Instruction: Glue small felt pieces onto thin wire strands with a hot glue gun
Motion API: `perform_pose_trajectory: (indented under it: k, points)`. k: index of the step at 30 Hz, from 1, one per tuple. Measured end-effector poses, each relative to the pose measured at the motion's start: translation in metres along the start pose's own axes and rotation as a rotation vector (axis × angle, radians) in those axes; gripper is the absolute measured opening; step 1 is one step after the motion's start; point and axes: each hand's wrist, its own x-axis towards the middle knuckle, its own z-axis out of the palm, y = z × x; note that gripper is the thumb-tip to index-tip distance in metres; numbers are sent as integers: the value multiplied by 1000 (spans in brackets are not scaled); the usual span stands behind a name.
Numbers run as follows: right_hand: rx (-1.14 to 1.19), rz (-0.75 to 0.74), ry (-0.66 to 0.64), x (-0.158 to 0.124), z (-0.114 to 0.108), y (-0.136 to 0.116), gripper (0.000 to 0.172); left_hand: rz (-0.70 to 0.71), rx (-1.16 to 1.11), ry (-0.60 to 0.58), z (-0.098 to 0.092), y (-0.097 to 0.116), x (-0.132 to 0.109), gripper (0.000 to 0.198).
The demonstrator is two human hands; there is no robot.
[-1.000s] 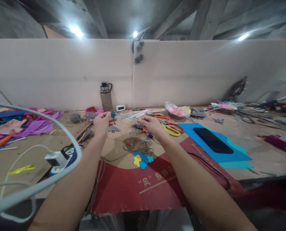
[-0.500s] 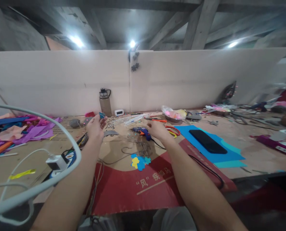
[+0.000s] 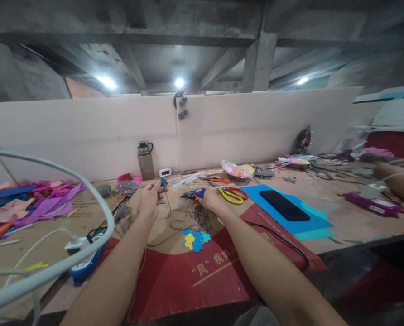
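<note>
My left hand [image 3: 150, 199] is held up over the cardboard-covered table with its fingers pinched on a small blue cut-out piece [image 3: 162, 183]. My right hand [image 3: 211, 199] is closed round the handle of a blue hot glue gun [image 3: 194, 194], whose nozzle points left toward the left hand. A thin dark cord [image 3: 175, 222] curls on the table under both hands. Small blue and yellow flower cut-outs [image 3: 195, 239] lie nearer to me, between my forearms.
Yellow and orange scissors [image 3: 233, 194] lie right of the glue gun. A black phone [image 3: 284, 205] rests on blue sheets [image 3: 315, 224]. A water bottle [image 3: 145, 160] stands at the back wall. Purple scraps [image 3: 42, 203] pile at left. A white cable [image 3: 66, 174] arcs close by. Another person's arm [image 3: 397, 183] is at far right.
My right hand has closed on the blue glue gun and lifted it slightly. My left hand, open half a second ago, has drawn nearer and pinches the blue piece. The view tilted up.
</note>
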Motion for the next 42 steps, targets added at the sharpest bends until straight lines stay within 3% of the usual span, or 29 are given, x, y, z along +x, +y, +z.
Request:
perform_pose_trajectory:
  k: [6, 9, 13, 21, 26, 31, 36, 42]
  points:
    - [142, 61, 212, -2, -19, -7, 40, -39, -2, -5, 0, -2, 0, 23]
    - [261, 65, 276, -1, -23, -13, 40, -62, 1, -14, 0, -5, 1, 20]
    - [433, 64, 254, 2, -19, -15, 29, -87, 26, 9, -5, -10, 5, 16]
    - [725, -44, 265, -2, -8, -27, 31, -67, 131, 28, -16, -26, 13, 19]
    - [862, -132, 184, -10, -2, -49, 26, -143, 145, 45, -6, -25, 23, 15]
    - [933, -276, 141, -11, -13, -63, 24, -141, 115, 12, 9, -18, 28, 18]
    - [912, -319, 204, -21, -10, -48, 28, -191, 79, 25, 6, -32, 18, 19]
    - [852, -126, 151, -19, -2, -24, 25, -199, 117, 16, -5, -39, 15, 20]
